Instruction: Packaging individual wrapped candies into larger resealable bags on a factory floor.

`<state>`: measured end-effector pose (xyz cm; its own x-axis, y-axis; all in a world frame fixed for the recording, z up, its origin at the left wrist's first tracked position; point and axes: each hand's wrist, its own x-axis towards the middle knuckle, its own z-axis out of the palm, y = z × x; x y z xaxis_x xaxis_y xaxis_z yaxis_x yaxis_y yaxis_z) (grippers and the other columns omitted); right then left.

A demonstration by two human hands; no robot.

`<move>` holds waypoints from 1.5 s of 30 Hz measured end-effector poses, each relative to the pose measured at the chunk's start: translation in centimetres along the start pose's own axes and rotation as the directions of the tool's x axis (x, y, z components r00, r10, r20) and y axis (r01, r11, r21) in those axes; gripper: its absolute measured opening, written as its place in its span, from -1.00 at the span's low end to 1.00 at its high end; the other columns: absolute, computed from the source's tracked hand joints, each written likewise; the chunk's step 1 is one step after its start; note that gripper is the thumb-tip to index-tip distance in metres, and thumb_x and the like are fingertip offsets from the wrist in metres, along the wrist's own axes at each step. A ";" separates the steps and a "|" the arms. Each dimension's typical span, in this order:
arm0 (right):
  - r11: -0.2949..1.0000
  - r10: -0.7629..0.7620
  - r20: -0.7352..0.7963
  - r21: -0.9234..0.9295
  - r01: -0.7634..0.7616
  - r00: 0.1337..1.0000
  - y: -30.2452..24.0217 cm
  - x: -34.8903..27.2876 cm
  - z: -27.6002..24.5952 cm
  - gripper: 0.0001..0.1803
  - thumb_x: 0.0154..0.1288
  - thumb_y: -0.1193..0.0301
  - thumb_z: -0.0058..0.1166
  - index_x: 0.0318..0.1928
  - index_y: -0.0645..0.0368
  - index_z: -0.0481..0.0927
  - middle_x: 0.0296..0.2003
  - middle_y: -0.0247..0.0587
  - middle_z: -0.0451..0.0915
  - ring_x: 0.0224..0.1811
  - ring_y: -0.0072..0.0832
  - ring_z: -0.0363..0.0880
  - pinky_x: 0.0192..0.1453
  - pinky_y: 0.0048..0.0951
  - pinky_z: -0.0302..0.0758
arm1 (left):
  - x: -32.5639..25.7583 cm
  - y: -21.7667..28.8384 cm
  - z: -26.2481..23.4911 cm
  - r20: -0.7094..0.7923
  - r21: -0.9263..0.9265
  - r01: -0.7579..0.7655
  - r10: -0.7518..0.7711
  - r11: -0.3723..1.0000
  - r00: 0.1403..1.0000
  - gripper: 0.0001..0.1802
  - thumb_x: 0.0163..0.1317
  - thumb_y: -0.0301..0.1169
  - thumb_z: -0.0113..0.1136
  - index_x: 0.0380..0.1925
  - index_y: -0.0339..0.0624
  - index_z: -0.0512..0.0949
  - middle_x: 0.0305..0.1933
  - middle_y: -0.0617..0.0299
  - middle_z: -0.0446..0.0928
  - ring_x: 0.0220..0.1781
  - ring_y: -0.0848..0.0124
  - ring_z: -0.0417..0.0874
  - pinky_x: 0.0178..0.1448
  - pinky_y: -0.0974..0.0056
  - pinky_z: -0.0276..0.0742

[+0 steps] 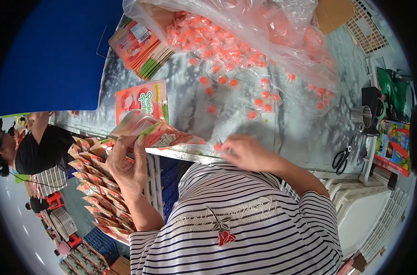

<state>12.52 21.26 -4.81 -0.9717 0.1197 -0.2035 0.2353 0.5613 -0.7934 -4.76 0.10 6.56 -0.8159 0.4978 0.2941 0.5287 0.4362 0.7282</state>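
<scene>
My left hand pinches the upper edge of a pink and red candy pouch, which lies on its side over the table's near edge. The pouch mouth gapes toward my left hand. My right hand, slightly blurred, is closed at the fingertips on a small orange-red candy in a clear wrapper, just right of the pouch's bottom end. Beyond the held pouch, a second flat pouch lies on the table. Several loose wrapped candies are scattered farther back.
A large clear plastic bag spills a heap of wrapped candies at the back. A stack of flat pouches is beside it. Filled pouches stand in a crate at my left. Black scissors and a metal cup are at the right.
</scene>
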 end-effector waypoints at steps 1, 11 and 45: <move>0.994 -0.101 0.128 0.050 0.095 0.987 0.5 0.2 1.2 -0.73 0.24 0.36 0.08 -0.12 0.25 0.50 -0.07 0.02 0.48 0.02 -0.09 0.48 0.14 -0.14 0.40 | 0.1 0.0 0.0 -0.002 0.009 0.003 -0.003 1.000 1.000 -0.96 0.21 -0.58 0.19 -0.37 -0.35 0.55 -0.52 0.26 0.50 -0.47 0.58 0.42 -0.28 0.47 0.37; 0.970 -0.217 -0.448 -0.197 0.141 0.867 5.3 3.1 -5.9 -0.42 0.14 0.31 0.25 0.16 0.21 0.41 0.21 -0.04 0.36 0.25 -0.14 0.35 0.32 -0.15 0.28 | -0.5 0.1 -0.1 -0.024 -0.003 0.063 -0.063 0.998 0.998 -0.94 0.22 -0.56 0.20 -0.34 -0.36 0.56 -0.48 0.29 0.53 -0.41 0.61 0.39 -0.25 0.48 0.36; 0.770 -0.248 -0.344 0.497 0.399 0.906 -10.0 5.1 -9.4 -0.79 0.33 0.40 0.06 -0.11 0.27 0.55 -0.21 -0.26 0.61 -0.14 -0.56 0.54 0.02 -0.49 0.46 | 0.5 5.1 6.1 0.385 -0.139 -0.402 0.423 0.905 0.820 -0.79 0.03 -0.62 0.29 -0.28 -0.31 0.58 -0.38 0.04 0.56 -0.40 0.13 0.62 -0.34 0.18 0.56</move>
<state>5.04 23.94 7.44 -0.9452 0.2508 0.2092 -0.1971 0.0728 -0.9777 -1.01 7.17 6.62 -0.3552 0.8816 0.3108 0.7739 0.0909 0.6268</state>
